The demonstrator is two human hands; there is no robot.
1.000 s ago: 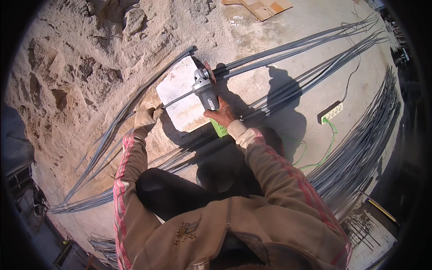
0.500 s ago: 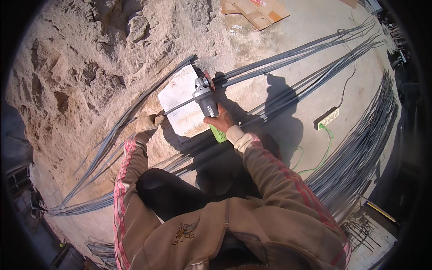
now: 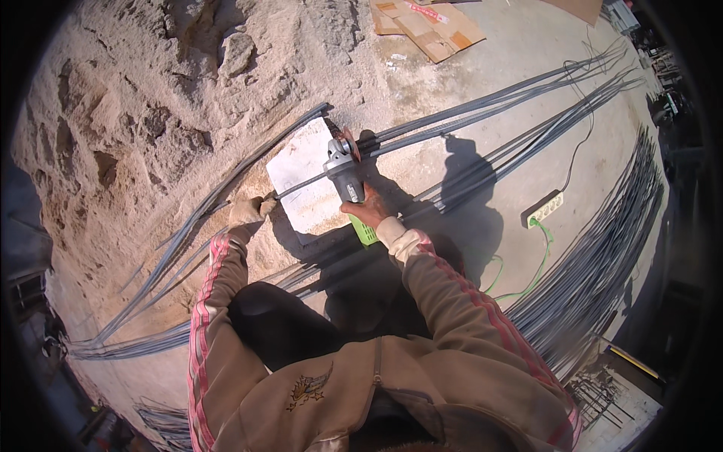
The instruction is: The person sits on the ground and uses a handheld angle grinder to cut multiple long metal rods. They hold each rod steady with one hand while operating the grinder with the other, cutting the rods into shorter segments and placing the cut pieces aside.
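Observation:
My right hand [image 3: 367,207] is wrapped round the body of an angle grinder [image 3: 346,177], grey at the head and green at the rear. Its reddish disc [image 3: 349,142] is at the steel rods on the far side of a white block [image 3: 305,177]. My left hand [image 3: 248,211], in a light glove, is closed round a steel rod [image 3: 301,185] to the left of the block. That rod runs across the block and passes under the grinder's head. Where the disc meets the rods is partly hidden by the grinder.
Long bundles of rods [image 3: 489,169] stretch to the upper right. A large pile of rods [image 3: 595,256] lies at the right, by a power strip [image 3: 545,209] with a green cord. A sand heap [image 3: 135,113] fills the upper left; flattened cardboard [image 3: 433,30] lies at the far side.
The view has shifted slightly, so the scene sits a little lower. Both hands keep their holds, and the grinder stays at nearly the same place over the rods.

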